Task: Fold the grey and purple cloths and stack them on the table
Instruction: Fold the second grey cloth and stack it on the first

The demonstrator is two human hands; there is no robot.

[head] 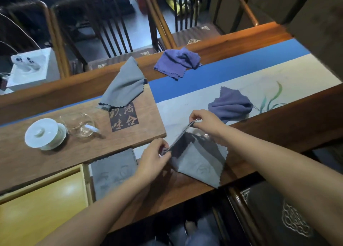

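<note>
— Both hands pinching that grey cloth [198, 160]?
— Yes: left hand [154, 158] and right hand [206, 123] each pinch its raised top edge; its lower half drapes over the table [278, 123] edge

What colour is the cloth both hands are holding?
Grey cloth, scalloped edge, pinched by left hand and right hand; head view.

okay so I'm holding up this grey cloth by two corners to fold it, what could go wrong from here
1. The grey cloth is only pinched at two corners, by the left hand and right hand; a slip could leave the fold crooked.
2. The glass pitcher and white lidded cup stand on the wooden tray beside your left hand; a wide swing might knock them.
3. The cloth's lower corner hangs over the table edge and may drag.
</note>
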